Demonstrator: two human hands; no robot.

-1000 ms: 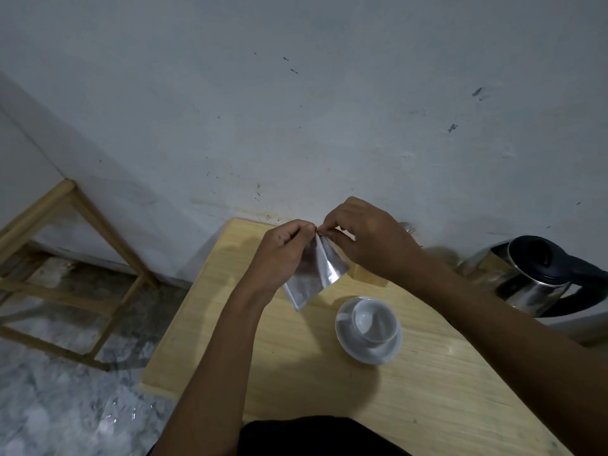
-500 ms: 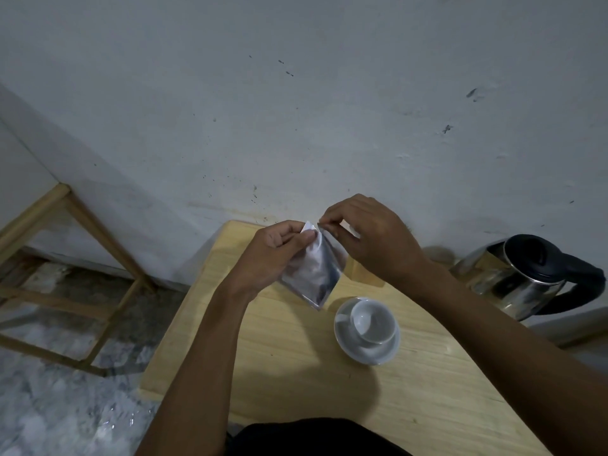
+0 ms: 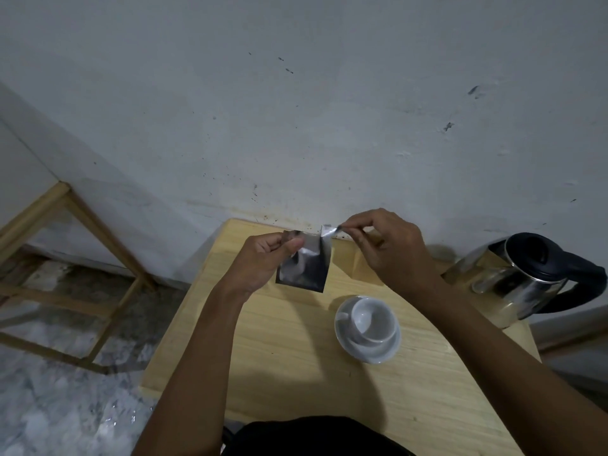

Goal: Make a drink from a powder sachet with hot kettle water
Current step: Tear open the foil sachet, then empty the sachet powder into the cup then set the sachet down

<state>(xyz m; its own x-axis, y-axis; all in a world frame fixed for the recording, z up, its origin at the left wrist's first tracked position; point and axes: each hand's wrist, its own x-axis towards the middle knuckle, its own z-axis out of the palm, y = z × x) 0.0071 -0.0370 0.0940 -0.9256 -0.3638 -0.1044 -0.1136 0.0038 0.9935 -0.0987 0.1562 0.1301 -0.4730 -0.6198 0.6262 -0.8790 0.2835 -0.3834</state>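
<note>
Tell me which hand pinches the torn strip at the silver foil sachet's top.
The right hand. It pinches the torn strip of the silver foil sachet at the top right corner, while the left hand grips the sachet's body.

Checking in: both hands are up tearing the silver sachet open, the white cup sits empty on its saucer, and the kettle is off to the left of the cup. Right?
Not quite: the head view shows the kettle to the right of the cup, not the left. The rest holds: the left hand and right hand are tearing the silver sachet, and the white cup sits empty on its saucer.
</note>
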